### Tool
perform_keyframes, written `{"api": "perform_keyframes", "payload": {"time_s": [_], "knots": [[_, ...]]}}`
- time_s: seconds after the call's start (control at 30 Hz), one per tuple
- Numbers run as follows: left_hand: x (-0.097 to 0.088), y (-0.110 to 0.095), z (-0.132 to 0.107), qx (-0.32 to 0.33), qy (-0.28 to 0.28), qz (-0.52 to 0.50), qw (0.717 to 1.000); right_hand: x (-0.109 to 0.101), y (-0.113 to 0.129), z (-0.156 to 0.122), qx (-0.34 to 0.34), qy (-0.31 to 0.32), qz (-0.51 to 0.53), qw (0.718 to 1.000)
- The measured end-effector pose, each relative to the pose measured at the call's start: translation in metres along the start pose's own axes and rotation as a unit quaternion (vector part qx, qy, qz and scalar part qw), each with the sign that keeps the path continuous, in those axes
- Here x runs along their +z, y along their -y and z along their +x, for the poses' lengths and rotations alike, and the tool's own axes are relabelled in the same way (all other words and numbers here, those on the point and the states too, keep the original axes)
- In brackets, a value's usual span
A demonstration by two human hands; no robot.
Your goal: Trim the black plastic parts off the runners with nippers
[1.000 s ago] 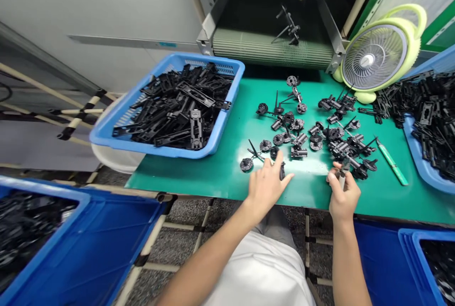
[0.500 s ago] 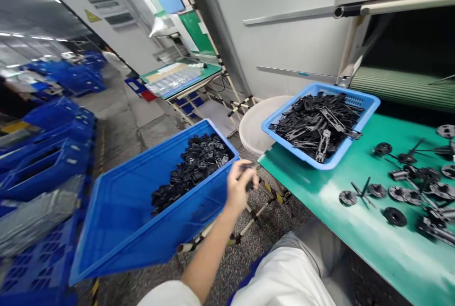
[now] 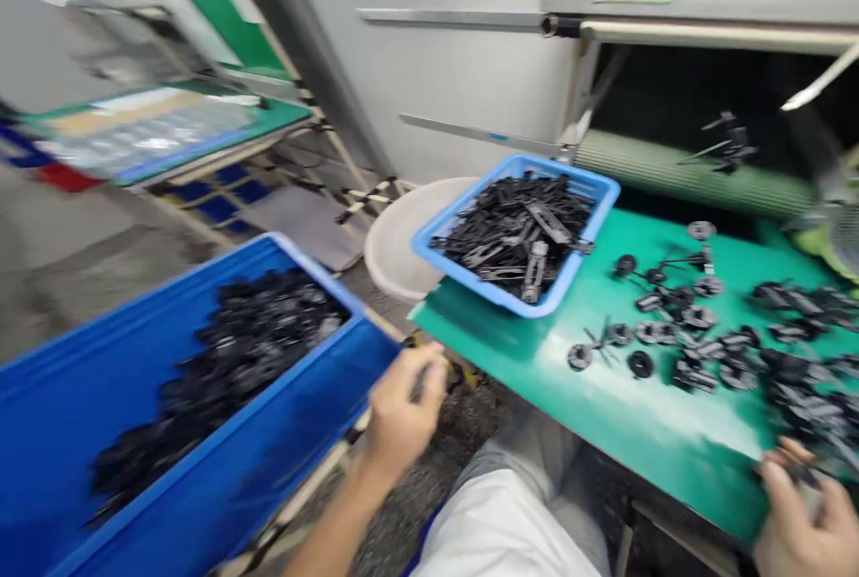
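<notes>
My left hand [image 3: 403,407] is in the air between the blue bin and the green table. Its fingers are curled round a small black plastic part [image 3: 420,382], mostly hidden and blurred. At the lower right, my right hand [image 3: 802,510] is closed by the table's front edge, its fingers round something dark that I cannot make out. Beyond it lies a heap of black parts [image 3: 812,407]. More black discs and rods [image 3: 698,318] are scattered across the green table [image 3: 624,443]. Left of my left hand, the deep blue bin [image 3: 309,407] holds a pile of small black parts [image 3: 248,344].
A light-blue basket [image 3: 500,298] of long black pieces [image 3: 530,228] sits on the table's left corner. Behind it stands a round whitish tub [image 3: 395,246]. A ribbed green roller [image 3: 684,170] spans the table's back. Another workbench [image 3: 282,114] is at far left.
The view has swung right, so the bin sits further left and more of the table shows. My right hand has come into view. My left hand still hovers near the bin's edge.
</notes>
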State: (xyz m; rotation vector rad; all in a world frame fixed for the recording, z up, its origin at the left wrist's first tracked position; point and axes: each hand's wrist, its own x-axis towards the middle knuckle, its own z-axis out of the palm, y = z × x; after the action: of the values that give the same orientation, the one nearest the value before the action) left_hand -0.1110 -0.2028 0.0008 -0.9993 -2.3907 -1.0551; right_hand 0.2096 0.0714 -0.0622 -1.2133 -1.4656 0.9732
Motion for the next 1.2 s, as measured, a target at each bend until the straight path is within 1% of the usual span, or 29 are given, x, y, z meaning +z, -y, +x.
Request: {"api": "perform_keyframes", "payload": {"time_s": [0.03,0.07,0.1,0.13,0.17,0.2,0.27,0.3,0.33,0.37,0.4,0.43,0.47,0.5,0.57,0.6,0.63,0.67,0.73,0.77,0.8,0.87,0.97,1.1,1.2], "knots": [[0.027,-0.026,-0.007,0.053,0.073,-0.037,0.995,-0.005,0.001,0.000,0.002,-0.016,-0.011,1.000],[0.052,-0.051,-0.009,0.084,0.137,-0.059,0.985,-0.007,0.003,0.001,0.005,-0.020,-0.016,1.000],[0.074,-0.072,-0.008,0.099,0.188,-0.065,0.975,-0.007,0.004,0.002,0.005,-0.016,-0.015,1.000],[0.093,-0.091,-0.004,0.101,0.224,-0.054,0.968,-0.006,0.005,0.003,0.002,-0.008,-0.019,1.000],[0.109,-0.105,0.003,0.098,0.247,-0.035,0.964,-0.004,0.006,0.004,-0.001,0.000,-0.021,1.000],[0.121,-0.114,0.012,0.097,0.262,-0.018,0.960,-0.002,0.007,0.005,-0.005,0.007,-0.022,1.000],[0.137,-0.124,0.029,0.106,0.279,-0.020,0.954,0.001,0.009,0.008,-0.008,0.017,-0.017,1.000],[0.140,-0.126,0.035,0.110,0.284,-0.048,0.951,0.001,0.011,0.008,-0.008,0.021,-0.011,1.000],[0.142,-0.126,0.039,0.104,0.286,-0.090,0.948,0.001,0.013,0.008,-0.006,0.023,-0.006,1.000],[0.141,-0.127,0.041,0.083,0.287,-0.140,0.944,0.000,0.016,0.006,0.000,0.026,-0.002,1.000],[0.140,-0.129,0.041,0.045,0.288,-0.191,0.937,-0.002,0.021,0.003,0.010,0.032,0.001,0.999],[0.138,-0.132,0.039,-0.007,0.289,-0.240,0.927,-0.004,0.026,-0.002,0.024,0.052,0.003,0.998],[0.135,-0.137,0.036,-0.065,0.287,-0.282,0.913,-0.006,0.032,-0.009,0.041,0.086,0.006,0.995],[0.132,-0.142,0.033,-0.123,0.279,-0.315,0.899,-0.007,0.039,-0.017,0.058,0.136,0.007,0.989],[0.127,-0.155,0.025,-0.212,0.253,-0.361,0.872,-0.005,0.056,-0.036,0.085,0.255,0.003,0.963],[0.125,-0.161,0.021,-0.240,0.239,-0.377,0.862,-0.002,0.064,-0.045,0.092,0.306,-0.002,0.948],[0.123,-0.166,0.018,-0.257,0.231,-0.389,0.854,0.003,0.073,-0.053,0.096,0.341,-0.009,0.935],[0.121,-0.170,0.015,-0.266,0.230,-0.401,0.846,0.009,0.081,-0.058,0.097,0.361,-0.016,0.927],[0.119,-0.175,0.008,-0.270,0.244,-0.420,0.831,0.021,0.093,-0.063,0.099,0.370,-0.022,0.923],[0.118,-0.177,0.004,-0.265,0.251,-0.425,0.828,0.026,0.098,-0.062,0.101,0.371,-0.021,0.923],[0.117,-0.178,0.000,-0.256,0.254,-0.425,0.830,0.031,0.101,-0.061,0.103,0.371,-0.020,0.923],[0.116,-0.178,-0.006,-0.227,0.252,-0.417,0.843,0.036,0.106,-0.059,0.106,0.377,-0.014,0.920],[0.114,-0.178,-0.012,-0.177,0.252,-0.404,0.862,0.038,0.109,-0.060,0.116,0.372,0.008,0.921],[0.112,-0.176,-0.015,-0.143,0.253,-0.400,0.869,0.041,0.112,-0.066,0.129,0.344,0.047,0.929],[0.111,-0.172,-0.015,-0.120,0.265,-0.393,0.873,0.042,0.115,-0.066,0.150,0.352,0.066,0.921]]}}
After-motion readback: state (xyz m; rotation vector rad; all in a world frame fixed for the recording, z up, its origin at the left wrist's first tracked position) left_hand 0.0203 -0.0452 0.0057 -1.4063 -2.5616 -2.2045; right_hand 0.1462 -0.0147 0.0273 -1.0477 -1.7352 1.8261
